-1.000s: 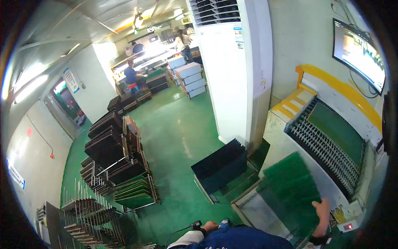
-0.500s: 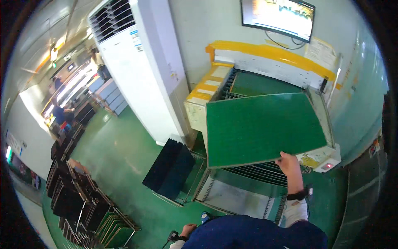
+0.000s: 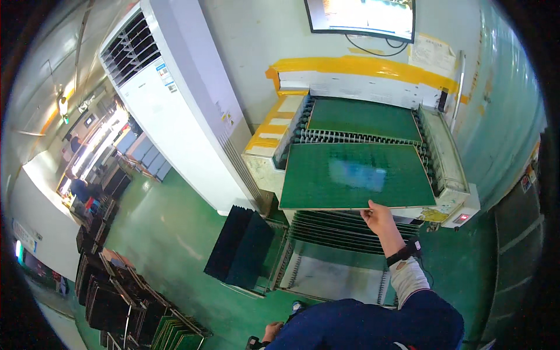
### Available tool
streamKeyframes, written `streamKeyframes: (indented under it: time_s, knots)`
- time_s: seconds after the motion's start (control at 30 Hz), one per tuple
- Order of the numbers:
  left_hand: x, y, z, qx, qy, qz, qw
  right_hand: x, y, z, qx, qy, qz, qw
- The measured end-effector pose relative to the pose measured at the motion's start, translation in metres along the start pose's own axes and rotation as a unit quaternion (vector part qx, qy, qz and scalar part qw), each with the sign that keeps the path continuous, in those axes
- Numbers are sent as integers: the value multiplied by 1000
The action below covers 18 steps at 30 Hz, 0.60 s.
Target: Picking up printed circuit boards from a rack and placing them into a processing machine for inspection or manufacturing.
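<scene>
My right hand (image 3: 378,217) is closed on the near edge of a large green circuit board panel (image 3: 350,175), thumb on top. The panel lies nearly flat over the near end of a roller conveyor (image 3: 356,137), and a pale glare shows on it. Farther back, a second green panel (image 3: 367,119) rests on the rollers. Below the held panel stands a slotted rack (image 3: 332,277) with several panels on edge in it. My left hand (image 3: 272,331) hangs low beside my body at the lower edge, away from the panels; its fingers are too hidden to read.
A black corrugated rack (image 3: 239,248) stands on the floor left of the slotted rack. Behind it rises a tall white air conditioner (image 3: 175,111). More racks of panels (image 3: 125,291) line the lower left. A screen (image 3: 361,17) hangs on the wall; people work far left.
The held panel has come down from a tilted position to lie flatter over the conveyor's near end. My right hand still grips its near edge. The view has shifted slightly.
</scene>
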<state>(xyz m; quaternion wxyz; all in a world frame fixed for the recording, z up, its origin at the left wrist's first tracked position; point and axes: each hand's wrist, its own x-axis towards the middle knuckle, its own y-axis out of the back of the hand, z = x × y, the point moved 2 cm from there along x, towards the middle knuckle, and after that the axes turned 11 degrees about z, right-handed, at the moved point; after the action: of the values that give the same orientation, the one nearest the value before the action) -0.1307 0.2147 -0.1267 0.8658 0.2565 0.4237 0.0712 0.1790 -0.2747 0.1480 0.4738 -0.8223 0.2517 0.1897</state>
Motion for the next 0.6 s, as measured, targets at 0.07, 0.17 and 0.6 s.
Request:
streamKeyframes:
  time_s: [0.07,0.17,0.6]
  knots:
    - [14,-7,-16,-51,21,-22,998,6,6,1,17,-5,0,1000]
    - [44,-23,-53,4,-17,8,1000,7,0,-1,22,18,19,999]
    - [74,-23,-79,-60,-40,13,997,23,-5,-15,-63,-5,27,998]
